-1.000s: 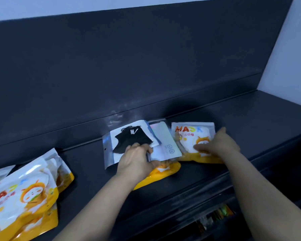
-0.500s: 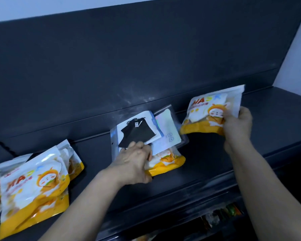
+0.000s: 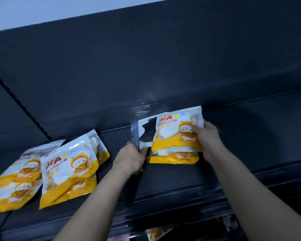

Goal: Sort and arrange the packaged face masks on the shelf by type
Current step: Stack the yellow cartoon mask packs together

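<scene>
The fingers of the right hand are seen curled round the right edge of an orange pack, with the thumb laid across its printed front, where the word "MASK" and a cartoon figure can be read. The fingers of the left hand are clenched on the lower corner of a black-mask pack, a clear sleeve through which a dark mask is shown.

The orange pack is held face-out in front of the black-mask pack, so that the right part of the sleeve is covered. Just below both, a second orange pack is laid flat on the shelf, its yellow lower band turned toward the camera. Whether the held pack is touching the one beneath cannot be told.

Both forearms are stretched up from the bottom of the frame, the left from the centre and the right from the lower right corner.

Well to the left of the hands, a pile of matching orange packs is spread on the same shelf, overlapped and tilted, its edges softened by blur. The shelf is backed by a dark panel, above which a strip of pale wall is shown. Under the shelf's front lip, some coloured goods are glimpsed, too blurred to be told apart
</scene>
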`<state>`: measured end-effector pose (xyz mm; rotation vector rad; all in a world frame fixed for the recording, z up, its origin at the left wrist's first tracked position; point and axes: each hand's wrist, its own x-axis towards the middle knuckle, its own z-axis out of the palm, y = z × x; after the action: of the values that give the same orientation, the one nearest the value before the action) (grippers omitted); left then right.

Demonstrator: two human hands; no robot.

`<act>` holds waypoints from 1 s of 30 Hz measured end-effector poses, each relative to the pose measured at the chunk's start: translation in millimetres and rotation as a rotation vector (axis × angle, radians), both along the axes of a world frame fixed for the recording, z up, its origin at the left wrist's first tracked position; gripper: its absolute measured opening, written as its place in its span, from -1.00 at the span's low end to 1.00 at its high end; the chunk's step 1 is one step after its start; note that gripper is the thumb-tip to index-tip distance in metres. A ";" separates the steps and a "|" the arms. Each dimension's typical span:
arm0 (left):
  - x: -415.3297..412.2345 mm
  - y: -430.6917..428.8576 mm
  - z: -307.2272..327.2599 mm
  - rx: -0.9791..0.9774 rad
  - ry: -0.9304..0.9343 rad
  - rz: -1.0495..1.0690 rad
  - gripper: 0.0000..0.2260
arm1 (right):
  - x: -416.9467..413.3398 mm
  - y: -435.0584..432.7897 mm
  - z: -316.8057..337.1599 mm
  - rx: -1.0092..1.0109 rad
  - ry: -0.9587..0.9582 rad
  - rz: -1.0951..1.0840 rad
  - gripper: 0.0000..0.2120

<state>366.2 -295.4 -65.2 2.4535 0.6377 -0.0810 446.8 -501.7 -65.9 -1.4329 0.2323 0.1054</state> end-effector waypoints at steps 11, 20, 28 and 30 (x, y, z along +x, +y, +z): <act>5.9 -24.3 5.1 -0.881 -0.172 0.259 -0.84 | 2.7 -6.5 -13.0 -0.167 0.040 -0.041 -0.71; -40.5 41.0 115.1 -0.992 -0.741 0.355 -0.83 | 3.9 -4.9 -17.8 -0.011 0.046 -0.064 -0.63; -36.6 43.8 69.0 -0.869 -0.959 0.510 -0.75 | -9.1 2.3 -5.9 0.228 -0.048 0.072 -0.73; -35.6 45.7 39.9 -0.674 -0.669 0.485 -0.77 | -8.6 3.3 -13.3 0.044 -0.022 0.111 -0.71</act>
<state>330.6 -249.7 -25.3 1.4928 0.7196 0.5935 438.2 -498.4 -79.2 -1.4019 0.1316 0.1842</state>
